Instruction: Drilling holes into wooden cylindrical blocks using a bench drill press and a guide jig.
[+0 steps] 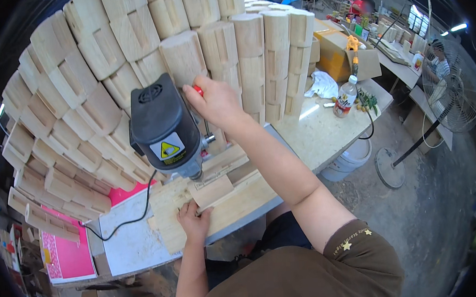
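Observation:
A small bench drill press [161, 118] with a black housing and a yellow warning sticker stands in front of me. My right hand [218, 103] is closed round its feed lever [200, 90], whose red knob shows at the fingers. Under the chuck [195, 174], a pale wooden block [213, 191] lies in a wooden jig [236, 206] with raised strips. My left hand [195, 222] grips the block's near left end, thumb and fingers bent against it. The drill tip is hidden or too small to make out.
Tall stacks of recessed wooden pieces [97, 103] curve round the drill's back and left. A black cable [145, 202] crosses the table's left part. To the right are a bottle [346, 97], a white cloth [322, 84], a cardboard box [334, 45], a white bucket [349, 160] and a standing fan [446, 87].

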A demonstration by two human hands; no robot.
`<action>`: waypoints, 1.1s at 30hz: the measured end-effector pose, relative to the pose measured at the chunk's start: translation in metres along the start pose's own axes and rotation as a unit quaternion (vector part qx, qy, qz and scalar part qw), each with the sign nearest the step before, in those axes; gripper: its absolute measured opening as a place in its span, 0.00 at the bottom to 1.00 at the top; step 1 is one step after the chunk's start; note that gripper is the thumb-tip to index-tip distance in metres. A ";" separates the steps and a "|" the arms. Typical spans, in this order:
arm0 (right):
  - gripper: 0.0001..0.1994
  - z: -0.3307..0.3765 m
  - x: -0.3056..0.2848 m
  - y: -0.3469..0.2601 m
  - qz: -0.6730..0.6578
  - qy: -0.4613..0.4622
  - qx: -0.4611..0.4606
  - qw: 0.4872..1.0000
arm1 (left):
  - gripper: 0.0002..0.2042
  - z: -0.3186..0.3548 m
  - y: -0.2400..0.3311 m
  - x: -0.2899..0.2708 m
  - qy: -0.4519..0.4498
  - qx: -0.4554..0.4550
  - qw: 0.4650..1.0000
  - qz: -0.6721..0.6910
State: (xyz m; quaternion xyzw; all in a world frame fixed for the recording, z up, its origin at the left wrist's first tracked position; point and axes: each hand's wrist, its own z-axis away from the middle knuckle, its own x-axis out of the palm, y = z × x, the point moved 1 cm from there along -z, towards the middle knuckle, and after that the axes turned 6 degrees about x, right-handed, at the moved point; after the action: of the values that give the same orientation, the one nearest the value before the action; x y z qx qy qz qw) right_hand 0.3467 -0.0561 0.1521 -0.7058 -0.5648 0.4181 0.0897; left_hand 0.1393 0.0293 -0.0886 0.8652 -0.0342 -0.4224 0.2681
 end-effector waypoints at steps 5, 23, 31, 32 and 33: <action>0.19 0.032 0.004 0.040 -0.145 -0.123 0.026 0.981 | 0.23 -0.003 -0.001 0.003 -0.027 -0.095 0.987 0.126; 0.12 0.184 -0.014 0.088 0.052 -0.329 -0.160 0.929 | 0.13 0.057 0.002 -0.080 0.041 0.011 0.976 0.214; 0.12 0.185 -0.033 0.091 0.028 -0.369 -0.140 0.918 | 0.08 0.082 -0.004 -0.156 0.045 -0.322 0.858 0.397; 0.12 0.186 -0.032 0.090 0.017 -0.369 -0.140 0.919 | 0.09 0.082 -0.002 -0.153 0.084 -0.383 0.821 0.414; 0.12 0.186 -0.032 0.090 0.005 -0.370 -0.133 0.920 | 0.09 0.079 -0.001 -0.150 0.082 -0.394 0.818 0.412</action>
State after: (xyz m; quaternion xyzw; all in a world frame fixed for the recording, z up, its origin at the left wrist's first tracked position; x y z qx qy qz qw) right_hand 0.2824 -0.1791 -0.0045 -0.5094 -0.6042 0.5709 -0.2225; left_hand -0.0161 0.0389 -0.0219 0.6222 -0.1956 -0.1777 0.7369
